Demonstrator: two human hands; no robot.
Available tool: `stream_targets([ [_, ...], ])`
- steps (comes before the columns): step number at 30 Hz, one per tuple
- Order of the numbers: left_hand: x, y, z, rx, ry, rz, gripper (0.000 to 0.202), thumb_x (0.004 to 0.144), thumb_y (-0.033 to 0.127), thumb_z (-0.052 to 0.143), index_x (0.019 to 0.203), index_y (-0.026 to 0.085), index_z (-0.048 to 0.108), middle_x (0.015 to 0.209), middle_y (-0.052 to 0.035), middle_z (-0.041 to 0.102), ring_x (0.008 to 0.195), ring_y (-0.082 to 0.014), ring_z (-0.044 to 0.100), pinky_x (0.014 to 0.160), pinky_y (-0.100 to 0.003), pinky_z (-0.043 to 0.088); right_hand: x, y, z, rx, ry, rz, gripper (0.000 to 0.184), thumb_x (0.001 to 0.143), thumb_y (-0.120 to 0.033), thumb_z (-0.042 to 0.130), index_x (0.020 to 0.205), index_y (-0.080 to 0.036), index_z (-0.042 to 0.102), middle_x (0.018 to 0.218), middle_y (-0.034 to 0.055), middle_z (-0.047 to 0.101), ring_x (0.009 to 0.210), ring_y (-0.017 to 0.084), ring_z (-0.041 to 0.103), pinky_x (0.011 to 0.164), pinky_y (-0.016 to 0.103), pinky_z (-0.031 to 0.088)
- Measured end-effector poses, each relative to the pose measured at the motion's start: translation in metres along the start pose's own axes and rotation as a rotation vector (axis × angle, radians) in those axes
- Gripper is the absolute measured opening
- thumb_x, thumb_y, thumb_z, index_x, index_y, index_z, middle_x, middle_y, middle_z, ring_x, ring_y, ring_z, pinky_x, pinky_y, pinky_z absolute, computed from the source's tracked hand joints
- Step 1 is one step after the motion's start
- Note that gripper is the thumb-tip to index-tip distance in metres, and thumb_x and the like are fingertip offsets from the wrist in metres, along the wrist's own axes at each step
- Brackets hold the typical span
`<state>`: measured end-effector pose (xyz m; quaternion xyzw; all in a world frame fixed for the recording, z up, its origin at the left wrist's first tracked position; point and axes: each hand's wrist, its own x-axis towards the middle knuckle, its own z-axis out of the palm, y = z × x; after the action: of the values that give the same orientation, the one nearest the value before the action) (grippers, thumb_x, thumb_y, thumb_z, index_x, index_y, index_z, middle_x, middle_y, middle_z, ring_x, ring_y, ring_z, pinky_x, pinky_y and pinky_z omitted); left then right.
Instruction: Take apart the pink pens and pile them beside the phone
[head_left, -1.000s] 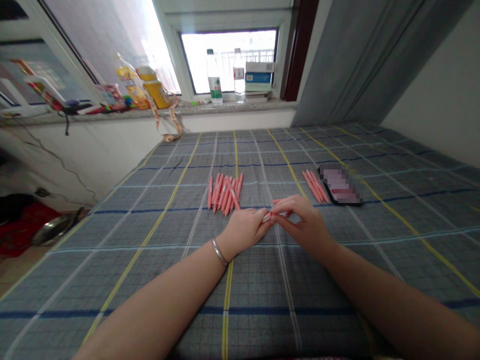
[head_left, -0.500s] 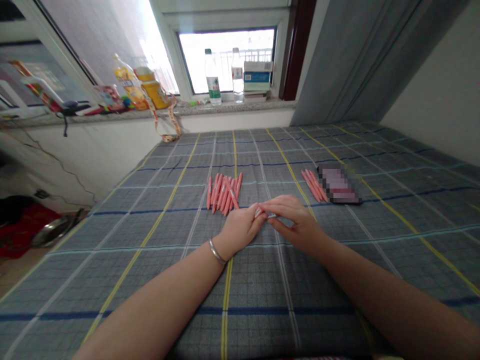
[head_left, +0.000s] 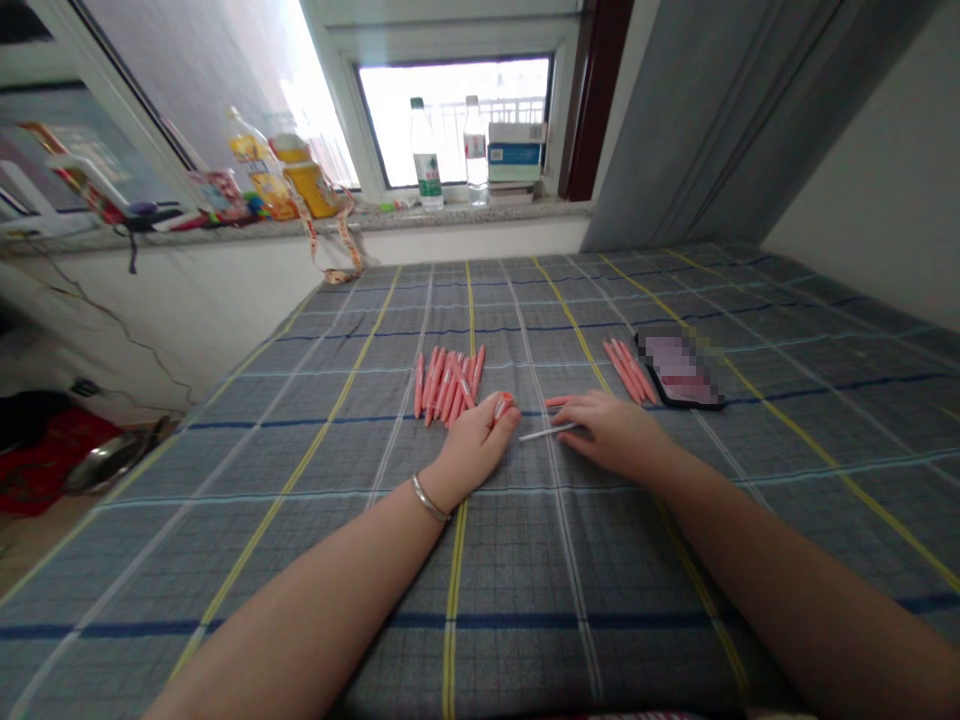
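Window (head_left: 450,100) glare, seemingly soft edges

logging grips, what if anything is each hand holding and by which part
Left hand: pink pen barrel, near its open end. Right hand: white stick, toward its right end.

The left hand (head_left: 476,435) and right hand (head_left: 619,435) lie over the cloth (head_left: 517,570), a gap between them. In the left hand sits a pen barrel (head_left: 502,405); from the right hand's fingers a rod (head_left: 536,434) extends leftward into the gap. Another pen part (head_left: 559,401) lies just beyond the right fingertips. Directly beyond the left hand lies the larger group of pens (head_left: 450,385); beyond the right hand lies a smaller group (head_left: 630,372), with a phone (head_left: 682,370) just to its right. Well beyond both hands, two bottles (head_left: 427,170) stand on the windowsill (head_left: 457,216), boxes (head_left: 517,155) right of them.
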<state>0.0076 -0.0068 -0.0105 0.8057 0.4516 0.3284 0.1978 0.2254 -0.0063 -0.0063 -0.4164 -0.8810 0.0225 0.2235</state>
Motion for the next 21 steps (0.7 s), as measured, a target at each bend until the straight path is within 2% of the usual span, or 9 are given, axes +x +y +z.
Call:
stream_targets([
  [6,-0.002,0.002,-0.001,-0.064,-0.04,0.011,0.035,0.093,0.042,0.022,0.085,0.019,0.047,0.064,0.0006,0.052,0.061,-0.0128,0.051,0.058,-0.025,0.038,0.001,0.003,0.009,-0.005,-0.008,-0.044,0.017,0.073,-0.019,0.063,0.089,-0.024,0.065,0.102,0.0044,0.067,0.096,0.021,0.057,0.082,0.04,0.047],
  [12,-0.003,0.006,-0.003,-0.075,-0.079,0.038,0.027,0.093,0.036,0.025,0.087,0.019,0.045,0.07,0.001,0.052,0.066,-0.012,0.052,0.063,-0.024,0.041,0.002,-0.002,0.003,-0.079,-0.003,0.017,0.006,0.074,-0.017,0.06,0.072,-0.023,0.062,0.099,0.0026,0.067,0.087,0.022,0.058,0.074,0.038,0.047],
  [14,-0.003,0.007,-0.003,-0.031,-0.08,0.042,0.028,0.093,0.036,0.025,0.086,0.019,0.047,0.07,0.0012,0.052,0.066,-0.0121,0.052,0.064,-0.024,0.041,0.003,-0.003,-0.002,-0.081,0.05,0.042,0.006,0.076,-0.018,0.058,0.074,-0.022,0.061,0.093,0.0027,0.068,0.083,0.022,0.059,0.071,0.037,0.047],
  [18,-0.002,0.007,-0.001,0.02,-0.063,0.035,0.029,0.092,0.038,0.026,0.089,0.02,0.049,0.074,0.0006,0.054,0.071,-0.013,0.054,0.068,-0.025,0.042,0.003,-0.005,-0.009,-0.009,0.24,0.133,0.01,0.081,-0.025,0.051,0.083,-0.021,0.06,0.078,0.0039,0.066,0.076,0.019,0.058,0.068,0.034,0.046],
  [21,-0.002,0.007,-0.001,0.029,-0.064,0.033,0.03,0.093,0.038,0.026,0.093,0.02,0.05,0.078,0.0004,0.056,0.073,-0.0132,0.055,0.069,-0.025,0.042,0.003,-0.006,-0.011,0.018,0.304,0.122,0.009,0.082,-0.025,0.051,0.084,-0.02,0.059,0.08,0.0041,0.065,0.078,0.019,0.058,0.071,0.033,0.045],
])
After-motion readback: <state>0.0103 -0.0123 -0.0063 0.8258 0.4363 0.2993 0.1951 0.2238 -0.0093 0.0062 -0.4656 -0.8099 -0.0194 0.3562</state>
